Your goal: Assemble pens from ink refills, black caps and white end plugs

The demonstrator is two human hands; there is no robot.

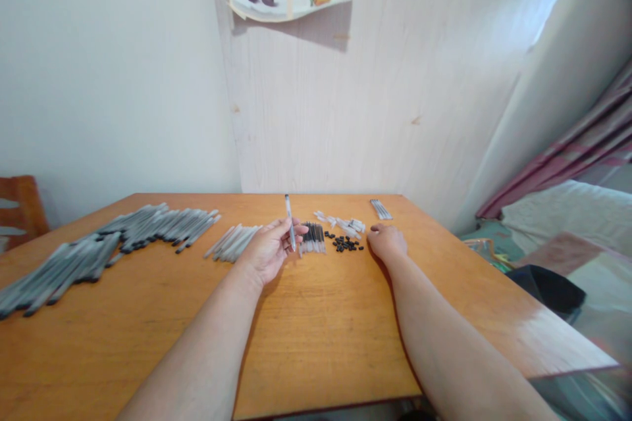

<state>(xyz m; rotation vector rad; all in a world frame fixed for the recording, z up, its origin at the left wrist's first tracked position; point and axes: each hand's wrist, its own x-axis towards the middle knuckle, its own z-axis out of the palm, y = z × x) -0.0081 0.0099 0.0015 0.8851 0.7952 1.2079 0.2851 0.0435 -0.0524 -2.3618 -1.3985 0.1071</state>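
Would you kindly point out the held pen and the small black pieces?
Held pen [291, 225]: head view, middle of its barrel.
Small black pieces [347, 245]: head view, one piece mid-cluster.

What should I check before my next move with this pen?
1. Pen in left hand: ok, held upright between the fingers.
2. Right hand free: cannot tell, its underside is hidden.
3. Small black pieces near the right hand: ok.
4. Small whitish pieces lined up neatly: not ok, loosely scattered.
5. Slim pens at the far right lying side by side: ok.
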